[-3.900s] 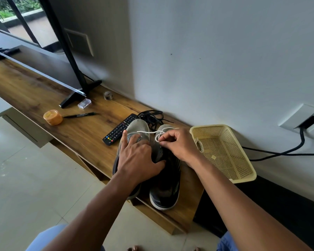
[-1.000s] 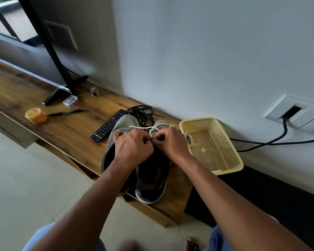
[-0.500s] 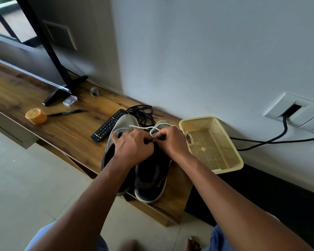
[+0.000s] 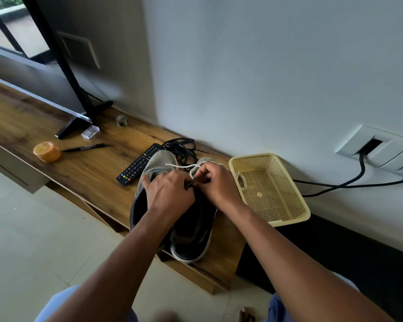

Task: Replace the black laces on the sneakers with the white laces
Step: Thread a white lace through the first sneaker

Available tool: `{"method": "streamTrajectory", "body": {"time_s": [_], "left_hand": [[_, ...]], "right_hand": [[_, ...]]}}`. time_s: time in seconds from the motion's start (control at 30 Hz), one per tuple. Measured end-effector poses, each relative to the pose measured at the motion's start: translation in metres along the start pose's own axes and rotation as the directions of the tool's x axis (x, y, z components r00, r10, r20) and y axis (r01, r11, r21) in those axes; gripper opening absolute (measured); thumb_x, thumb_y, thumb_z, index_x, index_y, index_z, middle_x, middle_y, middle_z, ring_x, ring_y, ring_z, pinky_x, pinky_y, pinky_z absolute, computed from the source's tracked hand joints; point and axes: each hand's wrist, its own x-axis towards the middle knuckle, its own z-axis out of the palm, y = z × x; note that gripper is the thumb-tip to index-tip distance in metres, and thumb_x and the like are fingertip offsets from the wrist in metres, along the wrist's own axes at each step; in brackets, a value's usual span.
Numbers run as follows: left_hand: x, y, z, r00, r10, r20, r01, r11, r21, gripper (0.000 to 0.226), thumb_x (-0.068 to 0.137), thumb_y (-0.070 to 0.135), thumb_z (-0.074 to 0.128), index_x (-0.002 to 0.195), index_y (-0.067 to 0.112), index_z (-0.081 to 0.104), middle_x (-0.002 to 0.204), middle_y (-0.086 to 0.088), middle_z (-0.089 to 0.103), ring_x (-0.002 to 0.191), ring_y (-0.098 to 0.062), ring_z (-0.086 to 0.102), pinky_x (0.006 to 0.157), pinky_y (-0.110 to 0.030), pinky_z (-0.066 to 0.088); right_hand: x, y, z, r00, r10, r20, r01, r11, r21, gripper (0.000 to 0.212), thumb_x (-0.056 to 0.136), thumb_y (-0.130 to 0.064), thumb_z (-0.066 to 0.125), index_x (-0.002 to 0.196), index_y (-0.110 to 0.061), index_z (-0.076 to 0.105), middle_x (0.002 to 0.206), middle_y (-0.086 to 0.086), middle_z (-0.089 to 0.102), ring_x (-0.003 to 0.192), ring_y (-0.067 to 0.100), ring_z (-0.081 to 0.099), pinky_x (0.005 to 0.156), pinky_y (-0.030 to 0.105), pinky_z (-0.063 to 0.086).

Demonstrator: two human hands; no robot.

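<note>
**Both hands at the lacing of the right sneaker**

From the head camera we look down on a wooden tabletop [image 4: 84,173] set against a pale wall. Two grey sneakers stand side by side at its near edge, toes toward the wall, heels hanging slightly over the edge. Our left hand [image 4: 168,194] lies over the left sneaker [image 4: 158,161] with its fingers curled in toward the gap between the shoes; our right hand [image 4: 219,184] sits on the right sneaker [image 4: 191,238], fingers bent. The two hands meet over the lacing, and between the fingertips we see a short dark lace end pinched — which hand actually grips it we cannot tell for sure. A white lace [image 4: 184,167] loops out just beyond the knuckles and trails across the toe of the left sneaker; it seems to pass into the right hand.

Behind the shoes lies a loose tangle of black laces [image 4: 182,147], touching a black remote control [image 4: 137,165]. Just right of the sneakers stands a yellow mesh basket [image 4: 286,219] — another white loop hangs over its near-left wall. Farther left we see a black pen [image 4: 86,148], an orange jar [image 4: 47,151] and a television's foot [image 4: 79,122].
</note>
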Motion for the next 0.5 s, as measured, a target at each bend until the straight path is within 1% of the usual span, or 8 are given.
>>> {"method": "streamTrajectory", "body": {"time_s": [0.07,0.17,0.2,0.27,0.33,0.43,0.5], "left_hand": [[0.0002,0.0014,0.0048,0.998,-0.025,-0.060,0.026,0.999,0.019,0.011,0.076,0.036,0.064,0.080,0.029,0.072,0.062,0.007,0.059,0.075,-0.017,0.060,0.111,-0.052,0.030],[0.0026,0.0016,0.0079,0.994,-0.038,-0.098,0.036,0.999,-0.014,0.009,0.077,0.035,0.067,0.079,0.030,0.074,0.061,0.007,0.059,0.070,-0.013,0.050,0.110,-0.049,0.031],[0.0032,0.0012,0.0083,0.994,-0.039,-0.105,0.037,0.999,-0.030,0.008,0.078,0.035,0.068,0.080,0.032,0.075,0.062,0.008,0.060,0.070,-0.012,0.048,0.110,-0.050,0.030],[0.0033,-0.0003,0.0083,0.993,-0.046,-0.110,0.041,0.998,-0.049,0.008,0.079,0.035,0.069,0.081,0.034,0.076,0.066,0.008,0.063,0.071,-0.012,0.047,0.111,-0.051,0.031],[0.0028,-0.0011,0.0074,0.992,-0.045,-0.115,0.039,0.998,-0.052,0.007,0.079,0.036,0.070,0.081,0.034,0.077,0.066,0.009,0.063,0.072,-0.012,0.047,0.111,-0.051,0.031],[0.0022,-0.0005,0.0067,0.991,-0.036,-0.129,0.031,0.999,-0.036,0.006,0.078,0.036,0.071,0.077,0.032,0.076,0.063,0.009,0.061,0.072,-0.011,0.047,0.110,-0.049,0.029],[0.0014,0.0005,0.0067,0.990,-0.033,-0.141,0.029,0.999,-0.036,0.006,0.078,0.036,0.072,0.077,0.032,0.075,0.064,0.010,0.062,0.072,-0.011,0.050,0.111,-0.047,0.029]], "right_hand": [[0.0013,-0.0009,-0.0030,0.999,-0.010,0.050,0.009,1.000,0.005,0.031,0.072,-0.001,0.084,0.078,-0.028,0.068,0.071,-0.016,0.071,0.070,-0.006,0.069,0.066,0.015,0.047],[0.0004,0.0009,-0.0036,0.999,-0.026,0.048,0.025,0.999,0.022,0.030,0.072,0.002,0.082,0.080,-0.024,0.069,0.077,-0.014,0.074,0.072,-0.003,0.072,0.067,0.015,0.050],[0.0003,0.0017,-0.0024,0.999,-0.033,0.039,0.033,0.999,0.010,0.028,0.072,0.001,0.082,0.080,-0.023,0.071,0.078,-0.013,0.075,0.072,-0.002,0.072,0.069,0.017,0.051],[0.0008,0.0027,-0.0001,0.998,-0.056,0.019,0.057,0.998,-0.024,0.026,0.070,-0.005,0.083,0.079,-0.028,0.073,0.081,-0.014,0.075,0.077,0.002,0.071,0.074,0.025,0.055],[0.0019,0.0038,-0.0012,0.997,-0.071,0.018,0.072,0.996,-0.060,0.024,0.070,-0.013,0.086,0.079,-0.031,0.076,0.084,-0.015,0.075,0.084,0.007,0.070,0.079,0.028,0.055],[0.0055,0.0058,-0.0052,0.995,-0.041,0.086,0.053,0.989,-0.137,0.009,0.072,-0.022,0.087,0.075,-0.027,0.080,0.079,-0.010,0.076,0.082,0.012,0.069,0.077,0.030,0.055],[0.0058,0.0053,-0.0063,0.994,-0.036,0.107,0.054,0.984,-0.169,0.004,0.073,-0.026,0.084,0.073,-0.025,0.081,0.075,-0.007,0.075,0.080,0.015,0.069,0.076,0.033,0.054]]}}
